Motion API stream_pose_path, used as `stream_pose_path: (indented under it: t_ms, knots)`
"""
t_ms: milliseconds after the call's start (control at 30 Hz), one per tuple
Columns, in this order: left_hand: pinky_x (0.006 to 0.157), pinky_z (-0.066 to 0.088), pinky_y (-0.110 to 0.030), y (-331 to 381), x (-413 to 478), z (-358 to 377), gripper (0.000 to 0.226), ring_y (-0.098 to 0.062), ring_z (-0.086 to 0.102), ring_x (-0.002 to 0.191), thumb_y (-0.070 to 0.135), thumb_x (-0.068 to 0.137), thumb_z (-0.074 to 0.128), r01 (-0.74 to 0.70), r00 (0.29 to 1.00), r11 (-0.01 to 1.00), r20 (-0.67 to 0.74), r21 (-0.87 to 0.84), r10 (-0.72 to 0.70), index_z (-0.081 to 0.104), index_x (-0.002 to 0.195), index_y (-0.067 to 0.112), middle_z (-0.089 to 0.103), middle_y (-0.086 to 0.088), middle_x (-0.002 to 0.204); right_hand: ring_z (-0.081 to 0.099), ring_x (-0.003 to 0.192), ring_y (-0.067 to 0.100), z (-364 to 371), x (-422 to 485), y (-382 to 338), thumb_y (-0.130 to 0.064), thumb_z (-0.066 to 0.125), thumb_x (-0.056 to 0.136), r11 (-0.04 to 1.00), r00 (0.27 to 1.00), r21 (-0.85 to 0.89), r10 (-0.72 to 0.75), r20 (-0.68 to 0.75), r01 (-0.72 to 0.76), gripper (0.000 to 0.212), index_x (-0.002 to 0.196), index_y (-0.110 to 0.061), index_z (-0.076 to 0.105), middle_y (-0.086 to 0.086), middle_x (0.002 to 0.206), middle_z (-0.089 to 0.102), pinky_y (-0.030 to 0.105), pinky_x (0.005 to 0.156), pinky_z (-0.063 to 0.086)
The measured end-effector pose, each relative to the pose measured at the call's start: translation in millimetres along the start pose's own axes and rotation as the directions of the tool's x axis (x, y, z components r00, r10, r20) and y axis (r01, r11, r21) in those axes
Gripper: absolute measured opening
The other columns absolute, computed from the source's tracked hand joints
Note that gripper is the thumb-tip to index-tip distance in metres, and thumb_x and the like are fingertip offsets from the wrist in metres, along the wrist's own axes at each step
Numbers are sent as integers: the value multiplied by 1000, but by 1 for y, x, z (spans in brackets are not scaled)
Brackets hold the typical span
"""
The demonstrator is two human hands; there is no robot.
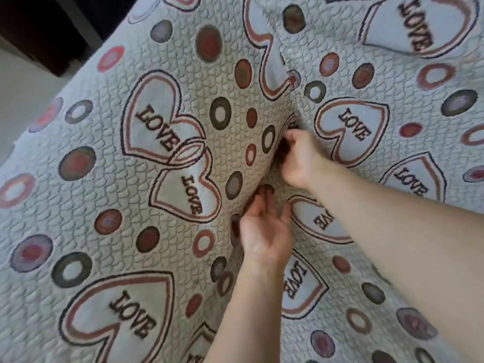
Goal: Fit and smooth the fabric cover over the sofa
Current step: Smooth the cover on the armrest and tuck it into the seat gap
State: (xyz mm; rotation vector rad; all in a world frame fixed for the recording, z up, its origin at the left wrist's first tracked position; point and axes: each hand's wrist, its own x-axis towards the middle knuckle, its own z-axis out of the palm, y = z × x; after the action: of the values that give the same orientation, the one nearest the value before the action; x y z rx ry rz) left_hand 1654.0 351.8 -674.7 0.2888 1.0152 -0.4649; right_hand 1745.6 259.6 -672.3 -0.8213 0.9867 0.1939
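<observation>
A grey quilted fabric cover (110,179), printed with "LOVE" hearts and coloured dots, lies over the sofa and fills the view. A deep crease (293,100) runs down its middle, between two cushioned parts. My left hand (264,231) lies with straight fingers along the crease, its fingertips pressing the fabric into it. Just above, my right hand (298,158) has its fingers curled into the crease, gripping the fold of the cover; the fingertips are hidden in the gap.
Pale floor (23,82) and a dark piece of furniture (47,24) show past the sofa's edge at the upper left. The cover runs out of view on the right and at the bottom.
</observation>
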Motion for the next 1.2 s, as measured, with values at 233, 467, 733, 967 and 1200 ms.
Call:
stream_pose_path:
  t_ms: [233,467,733,967,1200]
  knots:
    - [110,36,-47,-10,-40,-14,35,-16,48,128,18,100,42,-74,997,993,-8,-87,74,55,132,10,57,-5,135,64,96,24,-10,-23,17,-22,57,77,976,987,-205,-105,-118,79,35,109,-13,67,9,111,69,39,81,56]
    - [102,42,-44,12,-93,-63,39,-17,42,134,29,100,44,-98,992,977,-54,190,110,50,137,18,52,6,138,63,72,17,-7,-41,59,-23,68,83,768,955,-619,-281,-97,163,11,78,-13,65,0,79,67,29,68,56]
    - [97,45,-43,34,-109,-59,38,-18,45,130,28,98,49,-33,998,954,-32,298,45,50,134,17,54,0,133,63,101,37,-3,-28,48,-20,59,83,510,807,-859,-523,-273,40,33,110,-1,63,17,113,65,40,86,53]
    - [92,48,-33,55,-136,-87,24,-6,61,103,29,95,56,-141,974,757,-46,638,220,61,117,22,67,9,112,65,79,29,4,-78,77,-37,64,81,433,799,-827,-601,32,359,20,83,-27,47,3,86,60,47,77,54]
    - [68,43,0,79,-191,-144,15,6,60,94,17,93,58,-340,843,502,20,795,538,64,106,22,66,14,103,40,120,28,41,-147,150,-33,65,85,4,690,-850,-586,425,527,53,130,-13,44,11,127,43,39,100,36]
